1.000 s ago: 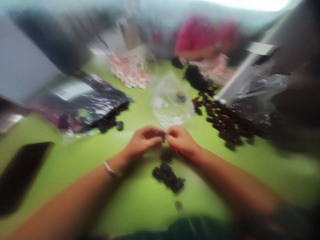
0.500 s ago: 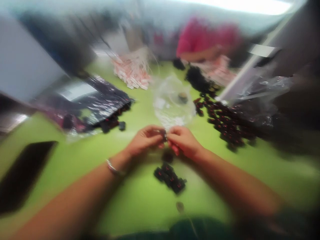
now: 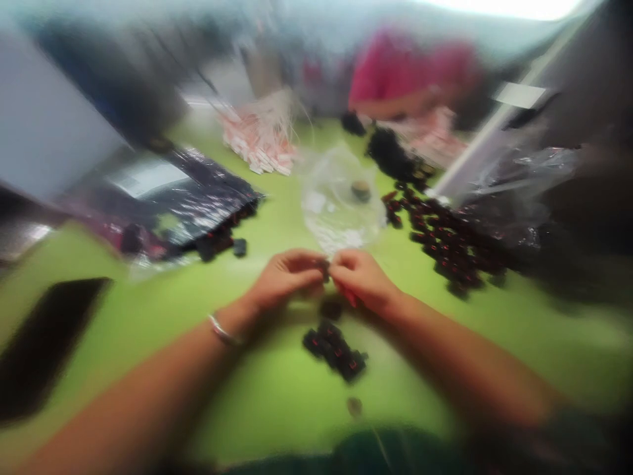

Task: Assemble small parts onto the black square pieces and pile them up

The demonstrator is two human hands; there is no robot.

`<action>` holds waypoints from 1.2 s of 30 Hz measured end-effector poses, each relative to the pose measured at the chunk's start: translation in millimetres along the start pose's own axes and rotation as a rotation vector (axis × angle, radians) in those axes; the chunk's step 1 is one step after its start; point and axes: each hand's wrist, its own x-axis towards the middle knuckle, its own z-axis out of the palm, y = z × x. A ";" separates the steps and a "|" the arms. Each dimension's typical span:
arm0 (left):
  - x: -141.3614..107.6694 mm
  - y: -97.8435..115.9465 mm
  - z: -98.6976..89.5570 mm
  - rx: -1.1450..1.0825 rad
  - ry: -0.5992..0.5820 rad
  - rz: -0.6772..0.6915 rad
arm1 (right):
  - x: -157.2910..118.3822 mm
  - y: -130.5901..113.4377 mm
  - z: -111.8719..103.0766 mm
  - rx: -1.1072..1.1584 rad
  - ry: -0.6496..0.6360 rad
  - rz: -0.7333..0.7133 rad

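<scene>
My left hand (image 3: 291,280) pinches a small dark part (image 3: 326,269), mostly hidden by the fingers. Against the same part, the fingertips of my right hand (image 3: 363,280) are closed; what exactly they grip is too small to make out. Just beneath my hands a dark round piece (image 3: 331,308) lies on the green table (image 3: 257,396). Closer to me sits a cluster of black parts with red marks (image 3: 336,349). Beyond my fingertips rests a clear plastic bag (image 3: 341,198) with small white pieces in it.
Many black parts (image 3: 450,251) are heaped at the right beside clear plastic (image 3: 524,191). A dark shiny bag (image 3: 208,191) and a black slab (image 3: 49,343) lie left. White and pink cabled pieces (image 3: 267,145) stand behind. Across the table sits a person in pink (image 3: 386,72).
Hardly anything differs. Both hands stay together at the same spot, with slight finger movement around the small dark part; the view has shifted very slightly.
</scene>
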 end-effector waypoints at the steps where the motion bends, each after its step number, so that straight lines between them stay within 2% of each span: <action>1: 0.6 1.2 0.5 -0.076 0.002 -0.022 | -0.4 -0.8 0.4 0.094 -0.017 0.019; 4: 1.8 4.5 1.4 -0.202 -0.009 -0.066 | 1.3 0.2 1.5 0.326 -0.059 0.056; 7: 2.0 6.1 0.9 -0.219 -0.015 -0.072 | 4.1 3.3 1.6 0.408 -0.090 0.075; 15: 0.9 3.5 -2.8 -0.141 -0.013 -0.077 | -0.4 1.3 1.1 0.216 -0.070 -0.021; 20: 1.1 1.1 -4.4 -0.111 -0.030 -0.074 | -1.8 1.2 1.8 0.203 -0.089 -0.016; 27: 1.5 0.4 -7.7 0.047 -0.063 -0.023 | -1.4 1.7 2.3 0.019 -0.033 0.028; 33: 1.0 0.4 2.8 0.121 -0.006 0.093 | -1.3 0.8 -0.2 0.094 -0.014 -0.002; 36: 0.4 2.9 3.2 0.364 -0.005 0.217 | -0.8 0.8 -0.3 0.021 -0.024 -0.010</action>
